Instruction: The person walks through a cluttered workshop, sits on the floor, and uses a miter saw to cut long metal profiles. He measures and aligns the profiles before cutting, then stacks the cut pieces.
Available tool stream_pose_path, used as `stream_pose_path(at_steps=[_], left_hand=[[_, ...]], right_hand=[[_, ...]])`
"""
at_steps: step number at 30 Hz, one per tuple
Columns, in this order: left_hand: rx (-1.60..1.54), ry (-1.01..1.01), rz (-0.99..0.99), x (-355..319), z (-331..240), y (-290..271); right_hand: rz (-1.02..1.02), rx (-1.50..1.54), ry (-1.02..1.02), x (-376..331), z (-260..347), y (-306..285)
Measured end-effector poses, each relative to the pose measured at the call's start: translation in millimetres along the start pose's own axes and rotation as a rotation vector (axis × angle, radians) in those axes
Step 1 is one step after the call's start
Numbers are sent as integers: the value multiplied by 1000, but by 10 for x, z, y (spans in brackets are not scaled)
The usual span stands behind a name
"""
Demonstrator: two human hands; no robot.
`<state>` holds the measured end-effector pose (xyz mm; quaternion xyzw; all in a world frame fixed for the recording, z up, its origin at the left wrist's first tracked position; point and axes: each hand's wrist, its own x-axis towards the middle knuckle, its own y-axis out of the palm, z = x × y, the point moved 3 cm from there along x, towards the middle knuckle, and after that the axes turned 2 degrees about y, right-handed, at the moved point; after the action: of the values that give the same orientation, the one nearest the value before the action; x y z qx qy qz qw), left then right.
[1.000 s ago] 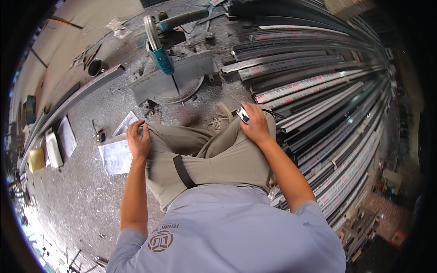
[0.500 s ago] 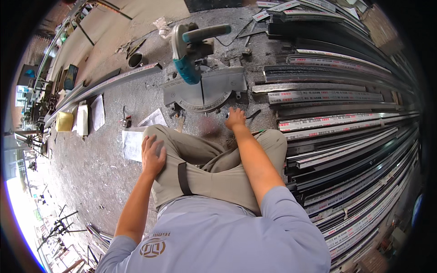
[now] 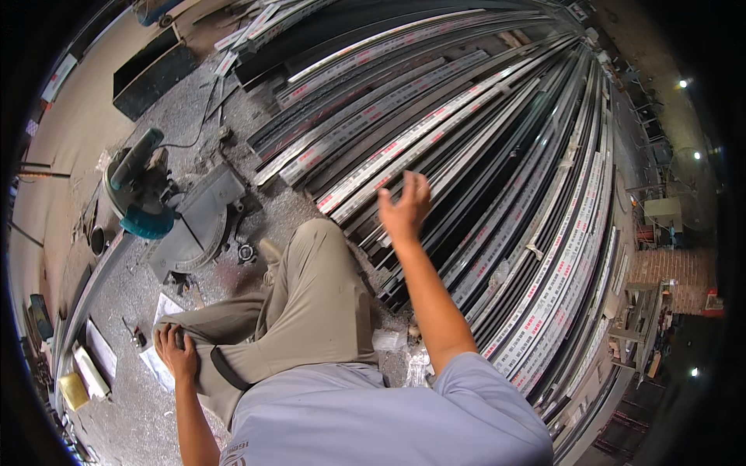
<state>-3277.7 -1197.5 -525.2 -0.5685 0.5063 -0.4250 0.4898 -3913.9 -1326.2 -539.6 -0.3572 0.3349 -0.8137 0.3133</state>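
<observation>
My right hand [image 3: 406, 208] is raised over a long stack of metal profiles [image 3: 447, 128], its fingers apart and nothing held in it. Whether a fingertip touches a profile I cannot tell. On my bent left knee rests my left hand [image 3: 177, 353], fingers spread over the trouser cloth, also holding nothing. The profiles are dark and silver bars with white printed film, fanned out to my right. To the left of them on the floor stands a miter saw [image 3: 190, 225] with a teal blade guard. A small round dark object [image 3: 246, 252] lies before the saw's base.
A long profile [image 3: 97, 276] runs along the floor left of the saw. Paper sheets [image 3: 167, 307] lie by my left knee, with a yellow block [image 3: 74, 391] farther left. A black open box [image 3: 155, 71] stands at the far left. Clear plastic scraps [image 3: 388, 339] lie beside my right hip.
My view has swung to the right. My right hand has left the floor in front of the saw and moved up over the profiles. My left hand stays on my knee.
</observation>
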Motion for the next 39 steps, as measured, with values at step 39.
stream_pose_path(at_steps=[39], left_hand=[[148, -125, 154, 123, -136, 50]], right_hand=[[168, 578, 1016, -1483, -2174, -1376]])
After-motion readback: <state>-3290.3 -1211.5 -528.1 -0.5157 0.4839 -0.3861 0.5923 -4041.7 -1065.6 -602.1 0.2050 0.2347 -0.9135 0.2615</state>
